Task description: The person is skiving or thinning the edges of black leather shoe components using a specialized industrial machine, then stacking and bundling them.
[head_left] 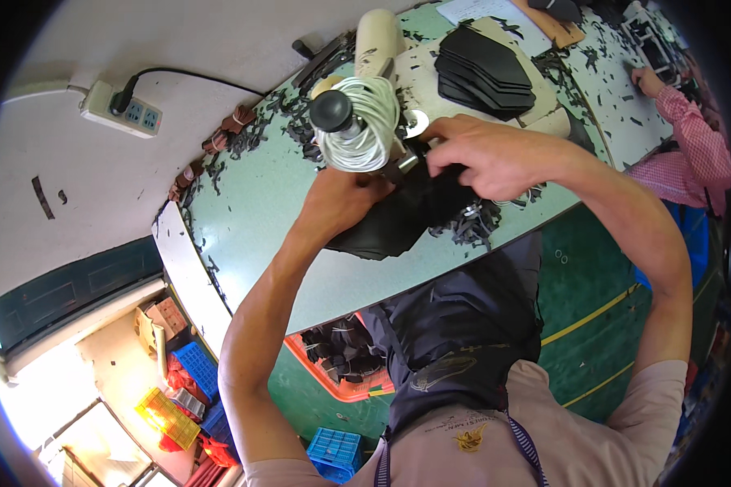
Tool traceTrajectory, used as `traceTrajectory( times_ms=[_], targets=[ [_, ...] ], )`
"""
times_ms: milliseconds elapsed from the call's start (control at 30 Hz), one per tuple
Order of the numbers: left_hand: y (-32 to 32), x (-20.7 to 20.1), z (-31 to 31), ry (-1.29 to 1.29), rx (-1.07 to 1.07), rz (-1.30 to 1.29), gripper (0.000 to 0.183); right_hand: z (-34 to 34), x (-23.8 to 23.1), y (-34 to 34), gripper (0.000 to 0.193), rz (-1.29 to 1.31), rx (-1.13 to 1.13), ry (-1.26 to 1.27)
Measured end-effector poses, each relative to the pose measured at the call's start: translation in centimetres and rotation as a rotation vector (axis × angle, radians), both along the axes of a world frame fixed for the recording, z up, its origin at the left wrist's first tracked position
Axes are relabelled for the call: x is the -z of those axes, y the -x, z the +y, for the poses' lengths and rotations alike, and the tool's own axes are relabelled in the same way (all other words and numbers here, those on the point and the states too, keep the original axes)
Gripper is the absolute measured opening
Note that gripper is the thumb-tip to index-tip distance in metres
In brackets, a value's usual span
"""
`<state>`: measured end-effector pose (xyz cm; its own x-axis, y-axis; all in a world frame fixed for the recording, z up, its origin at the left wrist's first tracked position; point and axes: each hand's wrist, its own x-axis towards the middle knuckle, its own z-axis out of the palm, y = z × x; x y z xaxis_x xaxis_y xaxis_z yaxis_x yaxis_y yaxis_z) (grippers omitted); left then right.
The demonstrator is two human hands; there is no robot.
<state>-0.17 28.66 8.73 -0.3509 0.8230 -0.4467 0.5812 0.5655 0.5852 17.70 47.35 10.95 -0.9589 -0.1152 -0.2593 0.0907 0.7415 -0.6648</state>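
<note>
Tabletop (276,235), pale green, scrap-strewn. Black sheet (394,227) on it, between left hand (345,197) and right hand (491,158); grip of either, cannot tell. Black stack (483,73) beyond right hand; power strip (122,108) left of left hand; green floor (585,252) below both.

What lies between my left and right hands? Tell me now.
In the head view, black sheet material and a metal machine part lie between your left hand and right hand; finer detail is too dark.
</note>
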Motion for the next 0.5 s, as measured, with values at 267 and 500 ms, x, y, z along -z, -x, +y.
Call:
traceTrajectory(
  times_ms=[267,500],
  targets=[
    [0.8,-1.0,-2.5,0.177,-0.050,-0.067,0.027,-0.2,-1.0,-0.2,0.030,-0.183,0.155,-0.130],
    [-0.5,-0.8,-0.1,0.074,-0.040,-0.021,0.030,-0.1,0.3,0.5,0.037,0.078,0.035,0.042]
  ],
)
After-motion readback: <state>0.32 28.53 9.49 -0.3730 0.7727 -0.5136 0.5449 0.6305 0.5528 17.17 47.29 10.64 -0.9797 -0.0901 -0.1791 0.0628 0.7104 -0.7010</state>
